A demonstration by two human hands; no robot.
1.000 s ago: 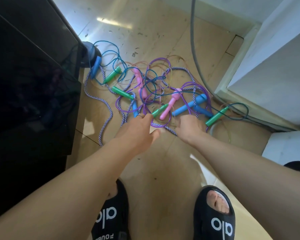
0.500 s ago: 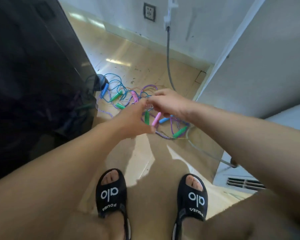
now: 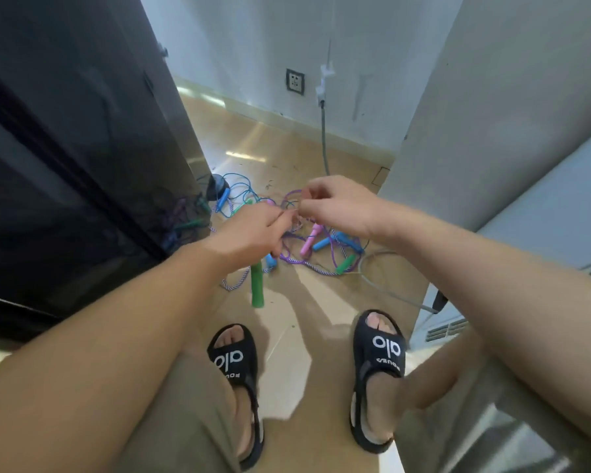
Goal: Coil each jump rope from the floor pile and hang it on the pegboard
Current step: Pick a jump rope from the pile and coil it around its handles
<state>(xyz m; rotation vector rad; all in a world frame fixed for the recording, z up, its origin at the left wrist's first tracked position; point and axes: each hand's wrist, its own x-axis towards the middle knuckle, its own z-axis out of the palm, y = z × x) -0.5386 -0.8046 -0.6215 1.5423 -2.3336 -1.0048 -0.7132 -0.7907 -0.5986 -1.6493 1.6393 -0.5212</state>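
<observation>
Right above the floor pile [image 3: 307, 240], both hands meet: left hand [image 3: 253, 233] grips a rope whose green handle [image 3: 257, 285] dangles below it, right hand [image 3: 335, 206] pinches a thin cord. Rest of the tangle's purple, blue, striped cords with pink, blue, green handles. Sandals [image 3: 379, 356] read "alo".

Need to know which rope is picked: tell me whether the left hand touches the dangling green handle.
Touching: in the head view the green handle hangs straight down out of the left hand's curled fingers, off the floor.
</observation>
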